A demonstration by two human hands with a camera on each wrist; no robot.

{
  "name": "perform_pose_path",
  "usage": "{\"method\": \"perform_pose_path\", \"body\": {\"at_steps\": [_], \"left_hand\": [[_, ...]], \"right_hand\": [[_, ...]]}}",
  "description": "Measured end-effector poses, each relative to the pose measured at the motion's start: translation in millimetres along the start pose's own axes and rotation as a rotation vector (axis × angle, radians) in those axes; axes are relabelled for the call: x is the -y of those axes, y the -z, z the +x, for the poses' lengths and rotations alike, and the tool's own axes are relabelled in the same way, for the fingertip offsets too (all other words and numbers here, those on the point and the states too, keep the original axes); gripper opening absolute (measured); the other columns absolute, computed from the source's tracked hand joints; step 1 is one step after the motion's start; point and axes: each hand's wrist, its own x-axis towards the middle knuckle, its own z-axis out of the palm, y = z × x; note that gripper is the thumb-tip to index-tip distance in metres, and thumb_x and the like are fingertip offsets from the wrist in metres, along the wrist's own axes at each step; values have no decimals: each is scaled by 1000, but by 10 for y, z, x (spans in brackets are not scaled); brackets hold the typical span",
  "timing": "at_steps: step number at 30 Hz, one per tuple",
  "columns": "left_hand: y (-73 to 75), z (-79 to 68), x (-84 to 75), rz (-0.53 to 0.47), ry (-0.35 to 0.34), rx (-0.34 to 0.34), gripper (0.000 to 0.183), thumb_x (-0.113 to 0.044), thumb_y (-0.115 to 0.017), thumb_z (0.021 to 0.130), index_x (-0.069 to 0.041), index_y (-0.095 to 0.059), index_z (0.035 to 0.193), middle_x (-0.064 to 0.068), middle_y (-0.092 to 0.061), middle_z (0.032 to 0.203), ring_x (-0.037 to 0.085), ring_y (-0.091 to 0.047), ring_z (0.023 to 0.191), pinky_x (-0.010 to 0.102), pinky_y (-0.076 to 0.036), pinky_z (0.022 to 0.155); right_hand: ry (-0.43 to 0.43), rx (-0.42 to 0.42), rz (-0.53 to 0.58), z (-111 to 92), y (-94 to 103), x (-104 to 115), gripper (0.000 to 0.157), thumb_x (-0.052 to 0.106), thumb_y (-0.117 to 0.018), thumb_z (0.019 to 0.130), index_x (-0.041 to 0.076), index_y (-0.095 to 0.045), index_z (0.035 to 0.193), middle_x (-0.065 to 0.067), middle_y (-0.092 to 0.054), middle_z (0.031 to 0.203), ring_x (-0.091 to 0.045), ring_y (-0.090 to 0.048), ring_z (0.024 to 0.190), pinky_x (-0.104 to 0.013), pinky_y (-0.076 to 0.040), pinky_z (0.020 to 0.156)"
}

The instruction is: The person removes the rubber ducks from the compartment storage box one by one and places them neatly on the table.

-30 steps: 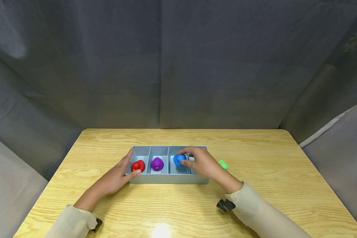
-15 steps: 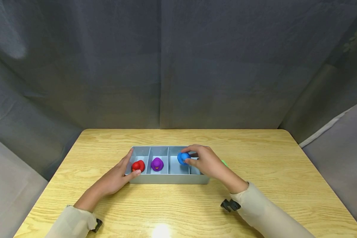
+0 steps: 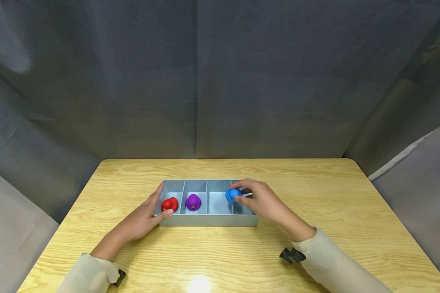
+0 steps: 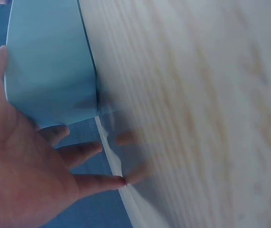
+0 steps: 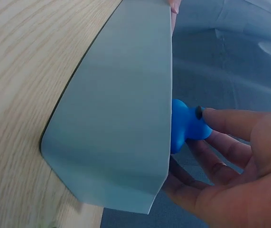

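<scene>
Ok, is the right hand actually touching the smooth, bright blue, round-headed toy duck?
Touching. The right wrist view shows it: the right hand's thumb tip meets the blue toy duck's head with no gap.

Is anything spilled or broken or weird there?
Nothing stands out. The red toy duck and purple toy duck are inside the divided tray; the blue toy duck only sticks up because the right hand holds it.

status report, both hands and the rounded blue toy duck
Left hand touches left end of grey rectangular plastic box. Right hand pinches blue toy duck. Box divider close by duck, contact unclear.
</scene>
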Motion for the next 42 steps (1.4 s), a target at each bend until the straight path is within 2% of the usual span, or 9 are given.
{"method": "perform_pose_path", "body": {"at_steps": [13,20,29,42], "left_hand": [[8,-4,-14,-3,10,6,95,-64,-52,101,-27,6,167,12,-10,173,46,-27,152,70,-29,115],[1,3,-2,-1,2,2,96,-65,-51,101,-25,5,167,11,-10,173,46,-28,152,69,-30,116],[1,3,9,11,4,4,96,-69,-48,100,-26,6,167,11,-10,173,46,-28,152,69,-31,115],[9,-15,-7,6,14,8,96,-68,-48,100,-28,7,167,12,-10,173,46,-27,152,70,-30,115]], "right_hand": [[25,-31,27,-140,114,-127,32,4,-67,100,5,-67,131,-13,-65,129,-31,-66,110,-45,-59,94],[5,-63,34,-217,184,-178,33,5,-65,101,6,-66,134,-9,-64,127,-31,-66,117,-44,-57,98],[4,-90,55,-329,270,-295,35,2,-62,101,4,-63,137,-12,-63,130,-35,-64,120,-44,-56,98],[-4,-149,4,-490,395,-465,33,1,-62,101,5,-65,134,-11,-65,131,-35,-63,124,-48,-54,101]]}}
